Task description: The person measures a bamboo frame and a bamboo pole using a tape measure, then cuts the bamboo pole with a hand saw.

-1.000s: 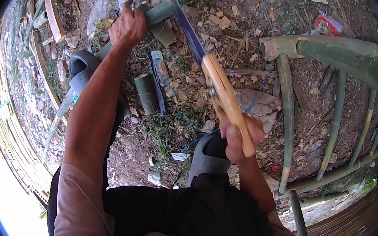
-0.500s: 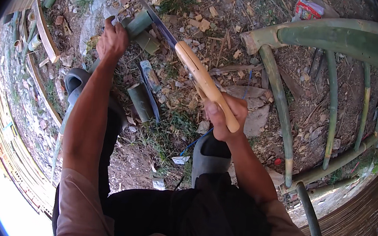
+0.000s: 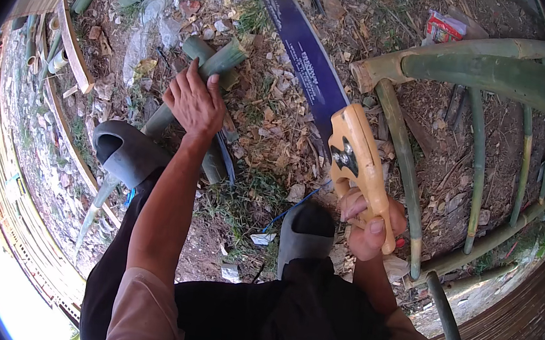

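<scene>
My left hand (image 3: 194, 99) is wrapped over a green bamboo pole (image 3: 225, 58) near its cut end, thumb along the near side. The pole slants down to the left past my shoe and lies across a short bamboo piece (image 3: 197, 47). My right hand (image 3: 372, 223) grips the light wooden handle of a handsaw (image 3: 310, 73). The saw's broad dark-blue blade points up and away to the left, its flat face showing. It is apart from the pole, to the right of it. Another short bamboo piece (image 3: 214, 165) lies partly hidden below my left wrist.
A bamboo frame with rungs (image 3: 402, 164) lies at the right. My grey left shoe (image 3: 128, 152) and right shoe (image 3: 307, 231) are on littered ground with wood chips and stones. Wooden strips (image 3: 71, 46) lie at the left, a red packet (image 3: 443, 29) at the far right.
The saw has come off the pole's end, moving right and toward me, and its blade has turned flat to view. My left hand and the pole have shifted right.
</scene>
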The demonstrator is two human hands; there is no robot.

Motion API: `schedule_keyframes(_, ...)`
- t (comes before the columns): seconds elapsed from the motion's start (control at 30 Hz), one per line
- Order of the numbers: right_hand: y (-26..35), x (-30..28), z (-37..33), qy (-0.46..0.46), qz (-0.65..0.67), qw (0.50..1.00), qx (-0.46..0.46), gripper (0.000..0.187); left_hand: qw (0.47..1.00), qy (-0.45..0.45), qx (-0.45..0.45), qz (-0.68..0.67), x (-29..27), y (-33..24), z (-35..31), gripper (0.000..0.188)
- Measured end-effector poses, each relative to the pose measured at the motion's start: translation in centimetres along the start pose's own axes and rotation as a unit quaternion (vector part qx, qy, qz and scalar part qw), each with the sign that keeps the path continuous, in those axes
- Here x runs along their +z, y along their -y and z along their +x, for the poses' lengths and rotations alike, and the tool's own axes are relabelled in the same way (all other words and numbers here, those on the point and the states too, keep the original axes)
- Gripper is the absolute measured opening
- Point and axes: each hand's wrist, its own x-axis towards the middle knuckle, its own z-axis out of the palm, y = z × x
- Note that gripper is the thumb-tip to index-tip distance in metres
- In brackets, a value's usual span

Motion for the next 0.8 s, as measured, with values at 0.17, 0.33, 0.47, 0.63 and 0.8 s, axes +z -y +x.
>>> schedule_keyframes(0.17,0.7,-0.9,-0.2,0.000,-0.026,0.998,0.054,0.047,1.000,-0.030,0.005,0.006,0.3,-0.3,-1.4,0.063)
schedule_keyframes(0.33,0.2,-1.8,-0.6,-0.006,-0.021,0.998,0.062,0.047,1.000,0.003,0.009,0.029,-0.4,-0.7,-1.4,0.079)
schedule_keyframes(0.47,0.7,-2.0,-0.6,0.036,-0.035,0.997,0.063,0.045,0.998,0.058,0.000,0.040,-2.4,-0.6,2.3,0.087)
schedule_keyframes(0.63,0.3,-0.7,-1.0,0.063,-0.030,0.995,0.073,0.037,0.964,0.254,-0.080,0.002,-3.7,0.9,6.1,0.090)
schedule_keyframes(0.8,0.0,-0.7,-1.5,0.070,-0.082,0.991,0.076,0.030,0.960,0.257,-0.112,-0.030,-2.9,1.3,6.9,0.089)
